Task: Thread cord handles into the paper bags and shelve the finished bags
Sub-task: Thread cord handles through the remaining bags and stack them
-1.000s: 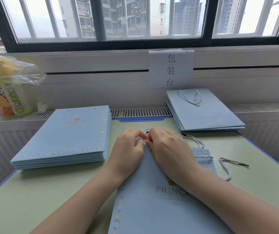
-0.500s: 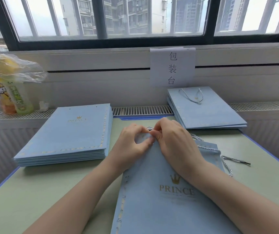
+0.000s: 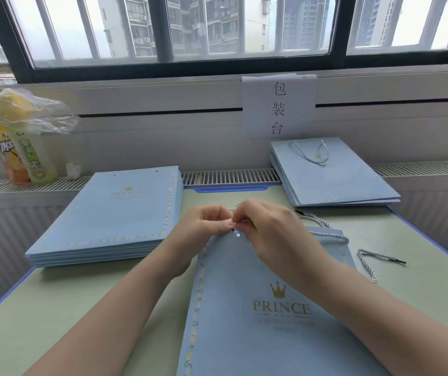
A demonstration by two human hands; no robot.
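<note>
Cord tip [image 3: 233, 229] now down at the punched hole [image 3: 238, 235], pinched in right hand [image 3: 269, 232]; left hand [image 3: 204, 226] pinching bag [image 3: 258, 308] top edge, flat on table [image 3: 54, 308]. A second ago fumbling above; threading seemingly about to start

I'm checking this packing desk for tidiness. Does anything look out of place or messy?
Only small things: a loose cord lies curled on the table right of the bag being threaded, and drink bottles under a crumpled plastic bag stand on the ledge.
</note>
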